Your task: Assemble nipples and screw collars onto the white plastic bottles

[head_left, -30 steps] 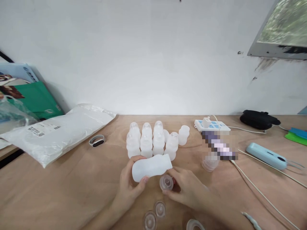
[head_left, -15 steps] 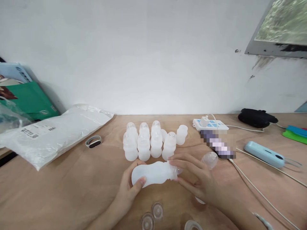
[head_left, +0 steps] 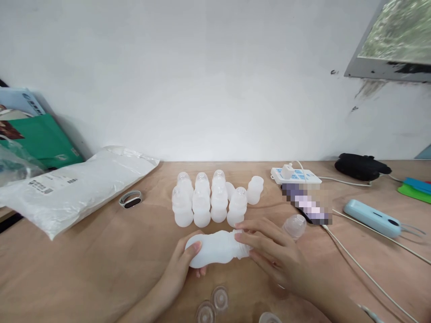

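My left hand (head_left: 183, 269) grips the base of a white translucent bottle (head_left: 215, 247) held sideways above the wooden table (head_left: 84, 264). My right hand (head_left: 271, 255) is closed around the bottle's neck end, where a clear cap sits under the fingers. Just behind the hands stand several capped white bottles (head_left: 205, 202) in rows, with one uncapped bottle (head_left: 255, 189) at their right. A loose clear cap (head_left: 294, 225) lies right of my right hand. Other clear caps (head_left: 218, 298) lie near the table's front edge.
A white plastic bag (head_left: 77, 186) and a wristband (head_left: 130, 199) lie at the left, green and blue packages (head_left: 40, 139) behind them. At the right are a power strip (head_left: 296, 176), cables (head_left: 367, 269), a light blue device (head_left: 372, 218), a black pouch (head_left: 362, 166).
My right hand brought a clear cap from the table up to the bottle's mouth and closed over it. The bottle has tilted slightly and moved a little toward me.
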`<state>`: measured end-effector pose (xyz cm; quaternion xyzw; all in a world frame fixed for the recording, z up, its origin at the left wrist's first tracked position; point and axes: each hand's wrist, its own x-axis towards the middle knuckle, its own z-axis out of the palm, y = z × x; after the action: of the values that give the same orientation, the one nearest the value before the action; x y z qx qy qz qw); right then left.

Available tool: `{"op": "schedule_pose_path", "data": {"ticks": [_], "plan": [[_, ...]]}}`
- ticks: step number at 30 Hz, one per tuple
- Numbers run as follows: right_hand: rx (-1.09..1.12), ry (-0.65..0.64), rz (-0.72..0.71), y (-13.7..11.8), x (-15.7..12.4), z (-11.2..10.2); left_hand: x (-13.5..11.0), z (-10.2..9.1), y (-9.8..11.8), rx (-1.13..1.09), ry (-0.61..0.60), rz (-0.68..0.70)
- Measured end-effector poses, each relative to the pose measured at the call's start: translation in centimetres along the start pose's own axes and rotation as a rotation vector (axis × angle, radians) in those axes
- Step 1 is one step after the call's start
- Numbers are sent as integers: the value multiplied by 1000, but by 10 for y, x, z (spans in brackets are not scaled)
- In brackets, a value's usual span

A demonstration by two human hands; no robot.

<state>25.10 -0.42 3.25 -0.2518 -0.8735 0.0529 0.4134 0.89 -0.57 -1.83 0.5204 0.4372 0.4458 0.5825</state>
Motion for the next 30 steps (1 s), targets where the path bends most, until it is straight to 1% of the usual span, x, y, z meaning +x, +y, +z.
{"op": "schedule_pose_path", "data": {"ticks": [4, 6, 9, 10, 12, 15, 17, 19, 21, 23, 25, 28, 30], "plan": [[-23, 19, -28, -1, 0, 0, 1, 0, -4, 13, -47, 31], [-27, 1, -17, 0, -1, -1, 2, -1, -4, 26, -54, 25], [14, -42, 72, 2, -3, -1, 0, -2, 0, 95, 22, 42], [39, -49, 134, 3, -4, 0, -1, -2, 3, 134, 50, 81], [104, -44, 316, 5, -5, 3, -5, -1, 7, 215, 62, 203], [273, -67, 641, 8, -7, 10, -10, 0, 11, 359, 4, 412], [365, -99, 748, 10, -9, 13, -13, 1, 10, 448, -23, 476], [412, -109, 763, 11, -10, 12, -14, 1, 9, 450, -42, 441], [497, -76, 755, 12, -10, 8, -13, 2, 9, 364, -39, 352], [628, -50, 764, 11, -9, 2, -11, 3, 11, 279, -26, 282], [709, -90, 778, 9, -6, -4, -8, 3, 13, 232, -6, 243], [676, -184, 765, 6, -2, -6, -6, 3, 15, 201, 2, 215], [630, -194, 735, 4, -1, -4, -5, 3, 15, 203, -10, 212]]}}
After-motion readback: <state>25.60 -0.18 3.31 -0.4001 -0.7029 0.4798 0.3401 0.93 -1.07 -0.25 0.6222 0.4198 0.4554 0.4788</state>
